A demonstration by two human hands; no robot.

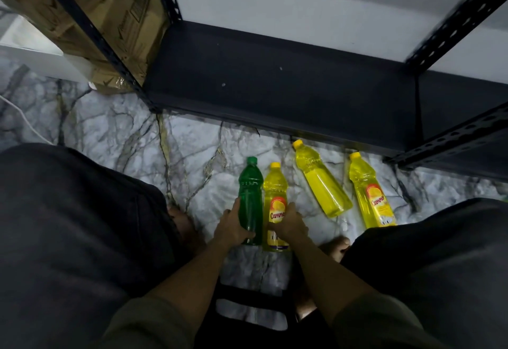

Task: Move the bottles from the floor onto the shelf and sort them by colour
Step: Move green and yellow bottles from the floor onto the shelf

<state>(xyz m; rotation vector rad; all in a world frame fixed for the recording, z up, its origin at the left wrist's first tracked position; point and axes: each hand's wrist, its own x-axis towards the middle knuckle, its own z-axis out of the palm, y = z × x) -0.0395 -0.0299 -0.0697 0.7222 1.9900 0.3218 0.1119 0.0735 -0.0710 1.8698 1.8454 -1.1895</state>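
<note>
A green bottle (250, 192) lies on the marble floor with its cap pointing at the shelf. My left hand (231, 226) is wrapped around its lower half. Right beside it lies a yellow bottle with a red-and-yellow label (275, 192), and my right hand (288, 222) grips it over the label. Two more yellow bottles lie to the right: a plain one (320, 181) and a labelled one (369, 192). The dark bottom shelf board (275, 79) stands just beyond them with nothing on it.
Perforated dark uprights (90, 32) frame the shelf unit. Cardboard boxes (110, 10) stand at the left of it, with a white cable (24, 123) on the floor. My knees in dark trousers (68, 225) fill both lower sides, and a bare foot (336, 247) rests near the bottles.
</note>
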